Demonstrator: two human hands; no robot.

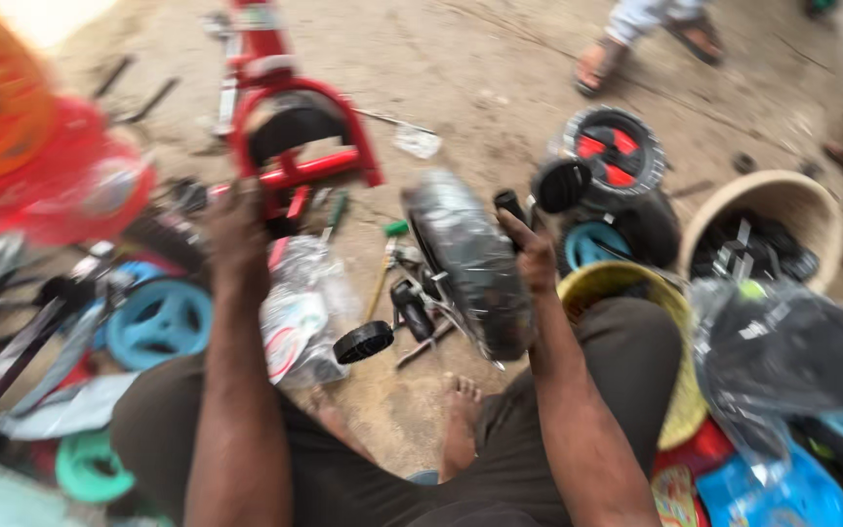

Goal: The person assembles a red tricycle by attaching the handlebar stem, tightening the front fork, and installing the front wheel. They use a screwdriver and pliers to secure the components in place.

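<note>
I sit on a dirt floor with small-bicycle parts all round me. My left hand (236,229) reaches forward and rests on the red bicycle frame (290,146), near its rear fork. My right hand (531,256) grips a black handle (511,207) next to a plastic-wrapped black wheel (468,263) that stands upright in front of me. A small black training wheel (363,342) lies below that wheel. My bare foot (459,400) shows between my knees. The picture is blurred by motion.
A blue wheel rim (160,320) lies left, with an orange and red plastic part (21,146) above it. Black-and-red wheels (609,151), a woven basket (768,200) of parts and a bagged black seat (782,351) sit right. Another person's sandalled feet (636,44) stand at top.
</note>
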